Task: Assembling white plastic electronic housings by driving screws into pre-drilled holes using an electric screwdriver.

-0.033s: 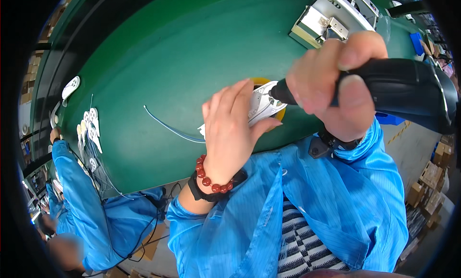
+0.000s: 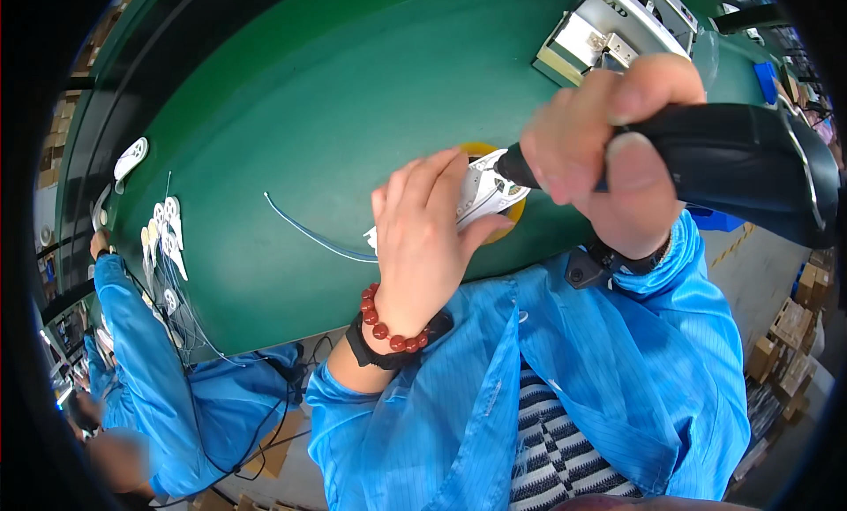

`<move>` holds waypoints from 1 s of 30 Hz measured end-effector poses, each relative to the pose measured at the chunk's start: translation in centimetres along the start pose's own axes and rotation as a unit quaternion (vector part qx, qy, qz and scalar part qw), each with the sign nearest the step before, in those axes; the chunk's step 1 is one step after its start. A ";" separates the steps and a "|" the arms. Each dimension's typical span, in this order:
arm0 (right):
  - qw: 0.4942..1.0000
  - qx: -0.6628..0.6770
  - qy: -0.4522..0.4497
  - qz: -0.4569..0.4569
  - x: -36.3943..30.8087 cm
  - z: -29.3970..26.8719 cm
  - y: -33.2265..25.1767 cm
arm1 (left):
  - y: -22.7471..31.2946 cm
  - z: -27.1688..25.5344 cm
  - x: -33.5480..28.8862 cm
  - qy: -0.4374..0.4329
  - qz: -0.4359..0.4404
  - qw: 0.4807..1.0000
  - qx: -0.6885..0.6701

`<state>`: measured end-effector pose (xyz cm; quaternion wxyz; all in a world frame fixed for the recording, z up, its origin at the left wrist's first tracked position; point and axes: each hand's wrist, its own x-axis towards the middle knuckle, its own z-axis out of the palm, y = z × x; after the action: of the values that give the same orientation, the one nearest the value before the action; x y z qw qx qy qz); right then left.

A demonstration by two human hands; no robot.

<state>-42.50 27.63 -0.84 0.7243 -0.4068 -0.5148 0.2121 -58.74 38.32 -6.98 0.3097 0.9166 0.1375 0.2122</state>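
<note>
My right hand point(image 2: 609, 149) is wrapped round a black electric screwdriver point(image 2: 741, 167), held nearly level with its nose pointing left. The nose meets the right end of a white plastic part point(image 2: 481, 193), which has round cut-outs. Over the part's left side lies my left hand point(image 2: 419, 211), its fingers on the far side and the thumb on the near side, holding it down. Beneath the part shows a yellow ring point(image 2: 516, 215), partly covered. A thin blue-grey cable point(image 2: 309, 237) runs out to the left from under my left hand. The driver's tip is too small to make out.
Several white parts with wires point(image 2: 168, 237) lie on the green table point(image 2: 318, 114) to the left, near a co-worker's blue sleeve point(image 2: 132, 308). A white box-shaped device point(image 2: 609, 26) stands at the far right. Stacked cartons point(image 2: 781, 343) are on the floor at right.
My right hand and the screwdriver have shifted very slightly to the left. The left hand and the white part look the same.
</note>
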 end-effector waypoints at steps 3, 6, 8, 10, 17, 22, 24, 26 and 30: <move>1.000 0.013 -0.010 -0.013 0.3 0.8 1.1 | -0.2 0.5 -0.5 0.018 0.003 1.000 0.008; 0.999 -0.005 -0.020 -0.046 0.5 1.1 1.9 | -0.3 0.6 -0.4 0.021 0.001 1.000 0.004; 0.998 -0.001 -0.036 -0.049 0.3 0.3 2.5 | -0.2 0.4 -0.4 0.018 0.002 1.000 -0.001; 0.999 0.004 -0.032 -0.029 0.5 0.6 2.1 | -0.2 0.3 -0.5 0.017 0.002 1.000 -0.001; 1.000 -0.008 0.004 -0.024 0.2 1.2 2.8 | -0.4 0.2 -0.6 0.018 0.005 1.000 0.001; 0.979 -0.200 -0.043 -0.002 1.5 2.0 0.9 | -0.2 -0.1 -0.9 0.012 0.008 1.000 0.017; 0.977 -0.208 -0.041 -0.002 1.5 2.4 0.5 | 0.0 -0.4 -1.1 0.006 0.011 1.000 0.015; 0.978 -0.204 -0.033 -0.002 1.5 3.0 0.6 | 0.2 -0.3 -1.0 0.013 0.019 1.000 0.006; 0.978 -0.209 0.000 -0.002 1.4 3.3 1.3 | -0.1 -0.4 -1.1 0.014 0.022 1.000 0.010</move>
<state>-44.88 30.62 -0.66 0.6238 -0.5481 -0.5485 0.0983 -59.90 38.17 -7.05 0.2932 0.9195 0.1236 0.2308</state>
